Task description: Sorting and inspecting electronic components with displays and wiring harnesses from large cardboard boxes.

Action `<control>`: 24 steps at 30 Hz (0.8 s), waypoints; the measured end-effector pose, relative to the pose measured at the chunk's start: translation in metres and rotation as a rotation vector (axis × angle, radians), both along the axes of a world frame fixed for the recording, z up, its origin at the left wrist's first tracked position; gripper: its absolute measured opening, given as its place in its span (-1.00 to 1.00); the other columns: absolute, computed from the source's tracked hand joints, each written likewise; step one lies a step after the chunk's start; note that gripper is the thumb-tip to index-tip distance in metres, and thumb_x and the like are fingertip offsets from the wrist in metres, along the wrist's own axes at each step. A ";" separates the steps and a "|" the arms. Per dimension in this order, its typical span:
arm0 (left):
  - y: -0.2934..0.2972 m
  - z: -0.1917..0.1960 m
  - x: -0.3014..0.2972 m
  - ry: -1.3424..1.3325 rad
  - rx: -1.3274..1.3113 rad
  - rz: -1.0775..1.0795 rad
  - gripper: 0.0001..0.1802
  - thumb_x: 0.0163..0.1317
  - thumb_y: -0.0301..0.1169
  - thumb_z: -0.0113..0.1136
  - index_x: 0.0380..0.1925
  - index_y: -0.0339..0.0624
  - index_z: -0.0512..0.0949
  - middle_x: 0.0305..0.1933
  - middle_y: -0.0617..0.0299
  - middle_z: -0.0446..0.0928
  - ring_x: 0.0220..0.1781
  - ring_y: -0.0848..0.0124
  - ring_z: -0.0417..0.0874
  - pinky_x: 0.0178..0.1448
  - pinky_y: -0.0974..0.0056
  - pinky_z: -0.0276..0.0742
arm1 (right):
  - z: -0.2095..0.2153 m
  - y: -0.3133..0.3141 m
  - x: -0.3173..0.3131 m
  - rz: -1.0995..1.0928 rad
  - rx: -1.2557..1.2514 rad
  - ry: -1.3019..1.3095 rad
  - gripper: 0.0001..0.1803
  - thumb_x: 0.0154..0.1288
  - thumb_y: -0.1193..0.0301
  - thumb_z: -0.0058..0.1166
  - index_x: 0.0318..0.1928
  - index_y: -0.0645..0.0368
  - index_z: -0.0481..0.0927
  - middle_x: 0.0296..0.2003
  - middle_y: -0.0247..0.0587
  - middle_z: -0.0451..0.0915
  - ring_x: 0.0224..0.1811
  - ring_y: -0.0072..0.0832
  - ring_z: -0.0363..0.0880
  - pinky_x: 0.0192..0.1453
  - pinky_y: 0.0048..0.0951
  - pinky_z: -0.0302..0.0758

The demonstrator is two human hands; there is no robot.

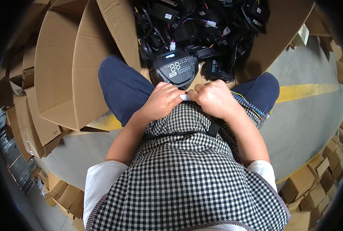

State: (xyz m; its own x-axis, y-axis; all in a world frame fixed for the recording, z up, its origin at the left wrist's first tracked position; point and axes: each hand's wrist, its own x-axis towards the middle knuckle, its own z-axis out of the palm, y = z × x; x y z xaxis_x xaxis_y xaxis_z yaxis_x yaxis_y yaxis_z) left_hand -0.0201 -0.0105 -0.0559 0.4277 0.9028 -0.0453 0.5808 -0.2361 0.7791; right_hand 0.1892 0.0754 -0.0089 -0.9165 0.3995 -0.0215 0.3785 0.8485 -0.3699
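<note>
Between my hands, just above my lap, is a small white plug connector (185,97). My left hand (163,101) is closed, pinching its left end between thumb and fingers. My right hand (214,99) is curled shut at its other end, and its fingers hide that part. Yellow and blue wires (249,104) run from behind my right hand across my right thigh; where they join is hidden. Just beyond my hands a black display unit (177,69) with a lit face leans in the box. A smaller black display unit (217,70) lies to its right.
An open cardboard box (119,29) before me holds several black units with wires and white plugs (211,24). Empty cardboard cartons (58,65) stand at the left. More boxes (298,183) are piled at the lower right. A yellow line (310,91) crosses the grey floor.
</note>
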 end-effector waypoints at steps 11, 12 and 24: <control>-0.016 0.029 -0.005 -0.104 0.099 0.436 -0.74 0.20 -0.46 0.22 -0.09 -0.22 0.53 -0.14 0.15 0.52 -0.19 0.27 0.50 -0.13 0.24 0.40 | -0.120 0.081 -0.008 -1.056 -0.266 0.211 -0.77 0.26 0.27 0.09 -0.22 0.10 0.71 -0.22 0.12 0.61 -0.17 0.03 0.61 -0.02 -0.09 0.52; -0.015 0.041 -0.004 -0.118 0.072 0.481 -0.74 0.18 -0.47 0.24 -0.11 -0.22 0.54 -0.21 0.15 0.52 -0.26 0.29 0.49 -0.17 0.23 0.39 | -0.126 0.097 -0.011 -1.141 -0.447 0.142 -0.73 0.29 0.22 0.09 -0.17 0.09 0.71 -0.15 0.16 0.60 -0.12 0.03 0.60 0.03 -0.09 0.51; -0.006 0.053 0.008 -0.109 0.220 0.557 -0.93 0.24 -0.47 0.23 -0.34 -0.24 0.63 -0.47 0.19 0.57 -0.45 0.31 0.55 -0.28 0.31 0.46 | -0.115 0.072 -0.009 -0.999 -0.002 0.621 -0.87 0.21 0.47 0.13 -0.30 0.27 0.66 -0.22 0.04 0.55 -0.20 -0.05 0.58 -0.08 -0.16 0.50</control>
State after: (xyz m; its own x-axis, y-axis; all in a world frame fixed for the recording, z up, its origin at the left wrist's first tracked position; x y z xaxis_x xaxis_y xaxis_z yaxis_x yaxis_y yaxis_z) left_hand -0.0125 -0.0162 -0.0033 -0.1201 0.9753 0.1855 0.5826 -0.0820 0.8086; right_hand 0.1806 0.1475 -0.1242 -0.0494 0.9472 0.3169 0.6296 0.2759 -0.7263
